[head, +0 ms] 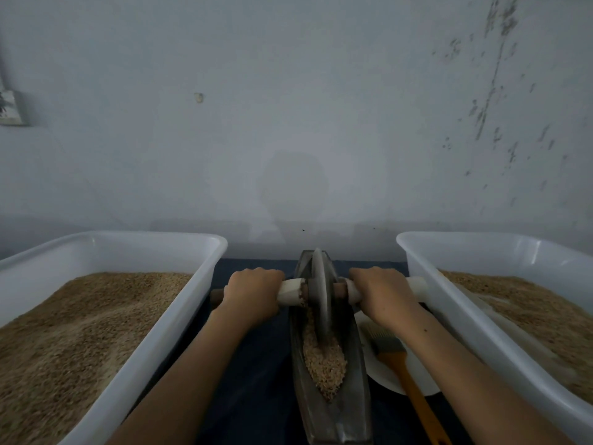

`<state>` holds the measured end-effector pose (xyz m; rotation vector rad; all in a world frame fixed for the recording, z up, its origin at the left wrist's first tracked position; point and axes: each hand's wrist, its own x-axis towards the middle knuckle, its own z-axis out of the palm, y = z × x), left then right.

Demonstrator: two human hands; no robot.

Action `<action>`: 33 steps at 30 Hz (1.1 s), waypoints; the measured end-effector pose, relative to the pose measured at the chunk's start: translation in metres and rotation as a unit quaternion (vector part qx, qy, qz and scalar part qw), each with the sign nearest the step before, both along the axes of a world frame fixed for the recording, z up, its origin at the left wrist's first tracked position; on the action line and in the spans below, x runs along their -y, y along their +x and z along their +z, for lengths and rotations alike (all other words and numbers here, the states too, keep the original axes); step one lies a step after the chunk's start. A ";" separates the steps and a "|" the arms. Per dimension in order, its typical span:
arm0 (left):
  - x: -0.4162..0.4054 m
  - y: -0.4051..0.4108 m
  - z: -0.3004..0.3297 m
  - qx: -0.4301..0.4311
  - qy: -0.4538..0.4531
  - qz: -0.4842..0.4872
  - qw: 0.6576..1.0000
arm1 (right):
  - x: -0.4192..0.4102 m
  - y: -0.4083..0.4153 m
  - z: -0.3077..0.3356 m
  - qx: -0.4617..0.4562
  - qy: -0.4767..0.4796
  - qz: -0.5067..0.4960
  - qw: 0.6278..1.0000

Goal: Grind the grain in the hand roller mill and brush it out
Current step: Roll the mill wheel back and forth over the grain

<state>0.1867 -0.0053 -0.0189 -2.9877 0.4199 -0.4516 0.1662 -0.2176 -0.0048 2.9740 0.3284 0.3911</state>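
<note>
A dark boat-shaped mill trough (354, 374) lies lengthwise in front of me on a dark cloth. A grey roller wheel (321, 293) stands upright in its far half, on an axle with white handles. My left hand (253, 292) grips the left handle (290, 292); my right hand (380, 292) grips the right handle (417, 284). Pale grain (324, 361) fills the near part of the trough, in front of the wheel. A brush (406, 377) with pale bristles and an orange handle lies to the right of the trough, partly under my right forearm.
A white tub (179, 319) of brown grain stands on the left and another white tub (449, 303) of grain on the right, both close to my forearms. The brush rests on a white plate (385, 377). A pale wall rises just behind the mill.
</note>
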 end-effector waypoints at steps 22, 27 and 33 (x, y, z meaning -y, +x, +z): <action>-0.004 -0.008 0.007 -0.062 0.024 -0.030 0.997 | 0.002 -0.007 0.008 -0.068 0.012 0.007 0.998; -0.006 -0.010 0.007 -0.046 0.023 -0.044 0.998 | 0.005 -0.019 0.013 -0.055 0.039 0.024 0.997; -0.015 -0.012 0.004 -0.026 -0.066 -0.098 0.993 | 0.005 -0.050 0.010 0.093 0.049 0.066 0.992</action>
